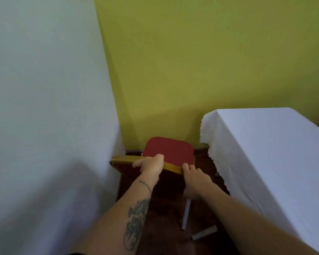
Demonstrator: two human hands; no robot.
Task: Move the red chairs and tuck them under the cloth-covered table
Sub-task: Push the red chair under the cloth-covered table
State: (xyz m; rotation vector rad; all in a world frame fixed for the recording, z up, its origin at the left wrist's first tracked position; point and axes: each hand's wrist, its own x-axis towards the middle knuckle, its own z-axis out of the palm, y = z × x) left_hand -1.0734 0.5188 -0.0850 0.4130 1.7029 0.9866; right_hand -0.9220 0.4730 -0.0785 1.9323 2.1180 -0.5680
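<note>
Head view: both hands point(152, 165) (bare) grip red chair point(170, 149).

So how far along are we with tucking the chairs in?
Done: nothing visibly tucked yet. In hand: left hand and right hand both grip the gold-framed backrest of one red padded chair, standing between the white cloth-covered tables. Left: sliding it under a table; other chairs are out of view.

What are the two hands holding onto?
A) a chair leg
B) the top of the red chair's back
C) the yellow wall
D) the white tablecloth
B: the left hand and right hand both grip the wooden top rail of the red chair, which stands between two white-clothed tables.
</note>
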